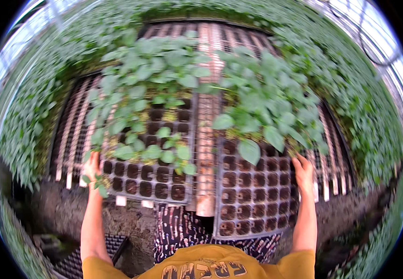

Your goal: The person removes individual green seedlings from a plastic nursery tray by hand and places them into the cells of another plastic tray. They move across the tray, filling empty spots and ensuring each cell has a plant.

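Observation:
Two black plastic seedling trays lie side by side in front of me. The left seedling tray carries leafy seedlings over its far part and left side, with bare cells at its near edge. At its left edge is my left hand, beside a small seedling; whether the fingers grip anything is unclear. Several rows of empty cells show in the near half of the right seedling tray, while dense seedlings fill its far half. My right hand is against that tray's right side, fingertips near a root plug.
Beneath the trays is a slatted bench with mesh. Leafy plants surround it at the left, far side and right. Another black cell tray lies low at the left, on dark ground.

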The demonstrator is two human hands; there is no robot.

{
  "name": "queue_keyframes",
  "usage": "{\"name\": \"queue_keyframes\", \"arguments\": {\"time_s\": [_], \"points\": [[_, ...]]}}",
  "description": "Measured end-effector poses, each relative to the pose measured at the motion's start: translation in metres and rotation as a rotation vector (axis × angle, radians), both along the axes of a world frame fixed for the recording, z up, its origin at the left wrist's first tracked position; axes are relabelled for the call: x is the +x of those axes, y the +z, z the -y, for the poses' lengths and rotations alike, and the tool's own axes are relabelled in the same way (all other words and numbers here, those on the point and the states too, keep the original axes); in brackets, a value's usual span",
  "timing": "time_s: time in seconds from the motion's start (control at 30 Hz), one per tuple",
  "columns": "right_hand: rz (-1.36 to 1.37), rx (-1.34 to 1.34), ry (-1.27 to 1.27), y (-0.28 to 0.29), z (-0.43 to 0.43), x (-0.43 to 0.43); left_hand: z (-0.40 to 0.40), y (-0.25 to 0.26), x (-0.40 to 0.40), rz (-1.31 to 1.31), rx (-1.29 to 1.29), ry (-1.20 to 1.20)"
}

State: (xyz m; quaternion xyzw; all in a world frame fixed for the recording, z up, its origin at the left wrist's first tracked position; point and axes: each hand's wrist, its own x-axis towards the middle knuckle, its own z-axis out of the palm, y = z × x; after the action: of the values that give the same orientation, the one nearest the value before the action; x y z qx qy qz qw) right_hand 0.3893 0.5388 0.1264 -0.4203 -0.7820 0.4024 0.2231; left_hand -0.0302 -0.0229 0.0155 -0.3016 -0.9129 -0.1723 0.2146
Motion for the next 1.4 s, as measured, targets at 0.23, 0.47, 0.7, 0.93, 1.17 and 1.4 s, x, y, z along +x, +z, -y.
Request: {"name": "queue_keyframes", "arguments": {"time_s": [0.23, 0.47, 0.7, 0.93, 1.17, 1.4], "points": [[-0.056, -0.076, -0.043, -0.007, 0.003, -0.001, -0.007, 0.049, 0.062, 0.364, 0.828, 0.153], [-0.203, 0.112, -0.181, -0.006, 0.007, 0.035, -0.042, 0.106, 0.206, 0.569, 1.209, 0.223], [-0.267, 0.218, -0.154, 0.007, 0.028, 0.033, -0.099, 0.098, 0.258, 1.517, 1.435, -0.021], [-0.342, 0.251, -0.065, 0.020, 0.071, 0.009, -0.126, 0.082, 0.248, 1.609, 1.720, -0.021], [-0.378, 0.247, -0.023, 0.030, 0.088, 0.007, -0.123, 0.099, 0.239, 1.431, 1.792, -0.111], [-0.386, 0.216, -0.033, 0.041, 0.091, 0.011, -0.012, 0.121, 0.175, 0.982, 1.800, 0.156]]}}
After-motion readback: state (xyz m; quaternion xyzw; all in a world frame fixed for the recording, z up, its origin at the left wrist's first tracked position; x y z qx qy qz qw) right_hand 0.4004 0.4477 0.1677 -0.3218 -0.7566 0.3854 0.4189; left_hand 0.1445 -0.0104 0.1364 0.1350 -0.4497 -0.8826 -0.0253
